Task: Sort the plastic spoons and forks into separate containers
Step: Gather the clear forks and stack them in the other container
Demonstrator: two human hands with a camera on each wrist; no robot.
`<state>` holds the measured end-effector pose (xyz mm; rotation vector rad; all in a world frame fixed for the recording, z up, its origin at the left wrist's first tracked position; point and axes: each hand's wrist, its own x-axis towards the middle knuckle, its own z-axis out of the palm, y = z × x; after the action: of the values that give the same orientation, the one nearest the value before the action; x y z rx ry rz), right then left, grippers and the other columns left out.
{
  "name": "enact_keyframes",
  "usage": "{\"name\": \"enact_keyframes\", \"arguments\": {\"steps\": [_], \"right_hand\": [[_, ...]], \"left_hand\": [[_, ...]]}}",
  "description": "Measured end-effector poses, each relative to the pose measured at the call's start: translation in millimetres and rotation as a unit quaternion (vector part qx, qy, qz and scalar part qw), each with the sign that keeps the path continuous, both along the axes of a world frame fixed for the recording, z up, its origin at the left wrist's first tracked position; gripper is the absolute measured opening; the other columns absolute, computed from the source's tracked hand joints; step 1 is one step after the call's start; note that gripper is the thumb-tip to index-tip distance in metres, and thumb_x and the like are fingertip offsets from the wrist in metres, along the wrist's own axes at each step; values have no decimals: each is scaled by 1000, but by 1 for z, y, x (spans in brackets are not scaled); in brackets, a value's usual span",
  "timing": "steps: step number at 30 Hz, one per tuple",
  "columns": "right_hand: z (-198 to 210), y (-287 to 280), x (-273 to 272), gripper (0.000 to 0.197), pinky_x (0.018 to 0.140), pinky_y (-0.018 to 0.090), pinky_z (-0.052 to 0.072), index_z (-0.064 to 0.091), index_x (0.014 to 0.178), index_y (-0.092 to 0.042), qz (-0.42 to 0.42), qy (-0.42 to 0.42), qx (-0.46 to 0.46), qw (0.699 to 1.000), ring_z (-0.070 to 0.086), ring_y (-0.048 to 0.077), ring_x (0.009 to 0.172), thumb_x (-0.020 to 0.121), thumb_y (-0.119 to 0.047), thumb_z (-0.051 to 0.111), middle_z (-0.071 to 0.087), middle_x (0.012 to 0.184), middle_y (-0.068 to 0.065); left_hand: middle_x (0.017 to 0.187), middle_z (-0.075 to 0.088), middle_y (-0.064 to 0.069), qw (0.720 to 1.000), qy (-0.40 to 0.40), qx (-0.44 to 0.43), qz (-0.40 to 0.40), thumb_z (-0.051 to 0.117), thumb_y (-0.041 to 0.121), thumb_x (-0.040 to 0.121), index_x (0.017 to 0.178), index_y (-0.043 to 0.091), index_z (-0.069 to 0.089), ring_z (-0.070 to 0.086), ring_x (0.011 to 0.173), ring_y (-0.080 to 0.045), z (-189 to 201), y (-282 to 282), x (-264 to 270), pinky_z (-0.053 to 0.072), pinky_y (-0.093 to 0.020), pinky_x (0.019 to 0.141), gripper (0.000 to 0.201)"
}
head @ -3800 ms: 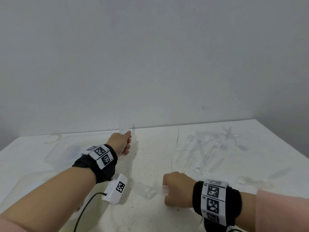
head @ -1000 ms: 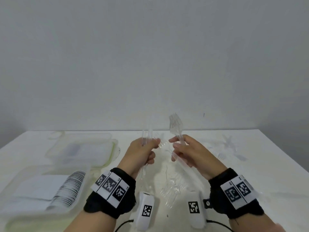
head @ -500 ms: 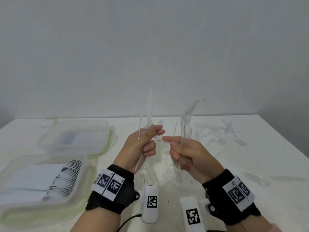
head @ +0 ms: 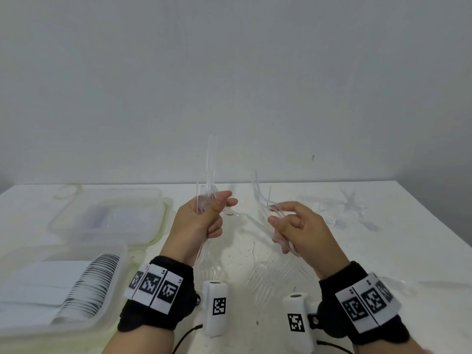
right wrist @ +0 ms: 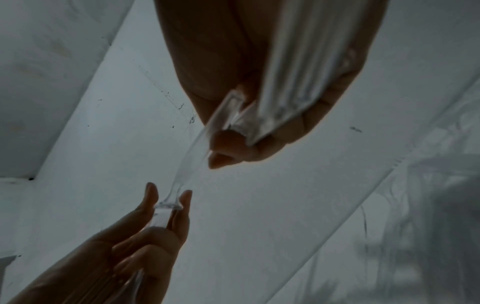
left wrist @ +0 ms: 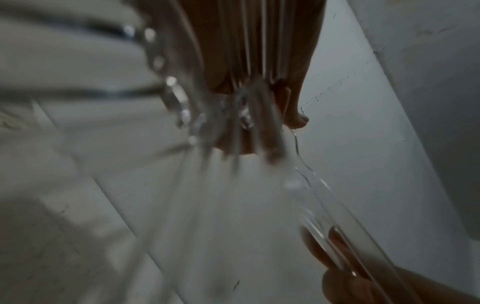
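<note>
My left hand (head: 217, 209) is raised over the table and grips an upright bundle of clear plastic cutlery (head: 208, 175). My right hand (head: 281, 221) grips a second clear bundle (head: 260, 198), with fork tines (head: 265, 282) hanging below it. One clear utensil (head: 251, 223) spans the gap between the hands. In the right wrist view this utensil (right wrist: 192, 156) runs from my right hand to my left-hand fingertips (right wrist: 152, 193), which pinch its flared end. I cannot tell whether it is a spoon or a fork. The left wrist view shows the blurred bundle (left wrist: 249, 61).
Two clear lidless containers sit at the left: a far one (head: 158, 226) and a near one (head: 120, 277) holding a ribbed white stack (head: 86, 287). Loose clear cutlery (head: 344, 213) lies at the back right, with more pieces (head: 439, 284) near the right edge.
Both hands came up off the table with their bundles and met in front of me. Since half a second ago, the right hand's forks tipped and one utensil now bridges to the left hand.
</note>
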<state>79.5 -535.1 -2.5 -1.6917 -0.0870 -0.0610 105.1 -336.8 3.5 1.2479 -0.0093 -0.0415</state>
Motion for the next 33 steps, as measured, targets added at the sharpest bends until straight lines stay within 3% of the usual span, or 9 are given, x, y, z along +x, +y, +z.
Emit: {"name": "enact_keyframes", "arguments": {"steps": [7, 10, 14, 21, 23, 25, 28, 30, 33], "right_hand": [[17, -15, 9, 10, 48, 6, 39, 69, 92, -8, -7, -23, -15, 1000, 53, -3, 46, 86, -15, 68, 69, 64, 9], [19, -11, 8, 10, 40, 9, 29, 71, 91, -11, 41, -8, -6, 999, 39, 1, 37, 84, -17, 68, 68, 64, 10], [14, -4, 11, 15, 40, 20, 22, 72, 93, -14, 80, 10, -11, 997, 27, 17, 46, 83, -25, 68, 69, 66, 5], [13, -7, 10, 14, 39, 15, 24, 71, 95, -12, 82, 47, -29, 995, 27, 12, 45, 87, -22, 67, 67, 63, 7], [14, -9, 7, 11, 45, 9, 33, 71, 95, -10, 91, 42, -74, 992, 39, 5, 41, 88, -19, 67, 66, 62, 9], [14, -12, 6, 10, 61, 7, 41, 70, 94, -11, 95, 32, -108, 989, 59, 2, 53, 88, -17, 67, 68, 60, 9], [9, -14, 6, 1, 85, 38, 52, 70, 87, -25, 81, 15, -139, 987, 69, 27, 88, 86, -24, 70, 70, 61, 8], [5, -13, 6, 9, 93, 48, 50, 69, 82, -32, 77, 2, -153, 985, 69, 29, 92, 86, -25, 70, 70, 62, 7], [3, -9, 6, 14, 92, 45, 51, 68, 83, -38, 74, -18, -162, 984, 70, 19, 81, 87, -25, 69, 71, 64, 6]], "left_hand": [[94, 74, -6, 1000, -10, 2, 16, 67, 32, 78, 105, 4, 65, 27, 42, -7, 2, 3, 5, 29, -17, 43, 39], [94, 74, -7, 1000, -6, 16, -9, 68, 29, 80, 108, 2, 65, 29, 42, -7, -1, -3, 5, 30, -17, 43, 38], [95, 70, -11, 999, -3, 4, -45, 71, 32, 74, 106, 4, 66, 30, 43, -7, -4, -13, 3, 29, -17, 42, 43], [94, 72, -6, 999, -6, -15, -34, 70, 34, 73, 104, 3, 66, 28, 42, -7, -7, -13, 2, 28, -16, 41, 44], [93, 72, -5, 1000, -8, -11, -14, 70, 32, 75, 102, 5, 67, 30, 42, -7, -7, -8, 3, 30, -16, 41, 38], [85, 71, -6, 1000, -16, 5, 0, 74, 29, 71, 99, 7, 69, 31, 42, -7, -7, -5, 4, 30, -17, 42, 36], [65, 60, -1, 1000, -15, 20, 6, 75, 21, 70, 96, 6, 70, 32, 41, -8, -8, -4, 5, 29, -18, 42, 31], [80, 72, -3, 1000, -16, 24, -11, 73, 21, 71, 101, 4, 69, 32, 41, -8, -8, -8, 4, 29, -18, 42, 34], [102, 74, -10, 1000, -14, 10, -19, 75, 27, 65, 100, 6, 70, 32, 41, -7, -8, -12, 2, 27, -18, 42, 41]]}}
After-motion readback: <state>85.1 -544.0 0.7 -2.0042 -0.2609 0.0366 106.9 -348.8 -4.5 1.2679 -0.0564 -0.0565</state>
